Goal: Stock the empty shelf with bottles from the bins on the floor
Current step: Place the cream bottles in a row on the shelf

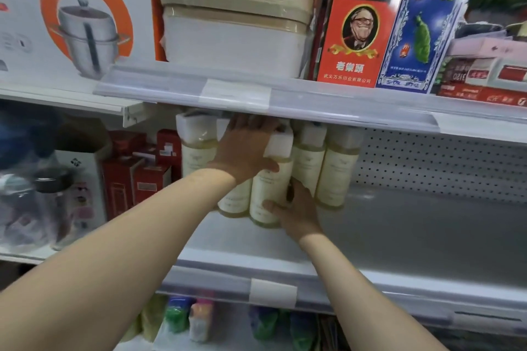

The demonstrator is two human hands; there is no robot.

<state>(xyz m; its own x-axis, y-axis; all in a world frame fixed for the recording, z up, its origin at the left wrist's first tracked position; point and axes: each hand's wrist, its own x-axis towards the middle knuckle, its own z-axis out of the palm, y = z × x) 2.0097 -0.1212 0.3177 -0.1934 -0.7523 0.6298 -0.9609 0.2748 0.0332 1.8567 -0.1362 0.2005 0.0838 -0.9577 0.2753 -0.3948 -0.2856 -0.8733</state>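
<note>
Store aisle, head view: my left hand (245, 148) clamps over white cap of front bottle (271, 191), thumb hooked across its shoulder, fingers reaching under upper shelf edge (285, 100). My right hand (296, 208) grips same bottle low down, thumb across front, fingers wrapped behind. Bottle stands upright at left end of grey shelf (413, 231), touching cluster of matching cream bottles (336, 177). Red boxes (134, 177) stand just left, on neighbouring shelf.
</note>
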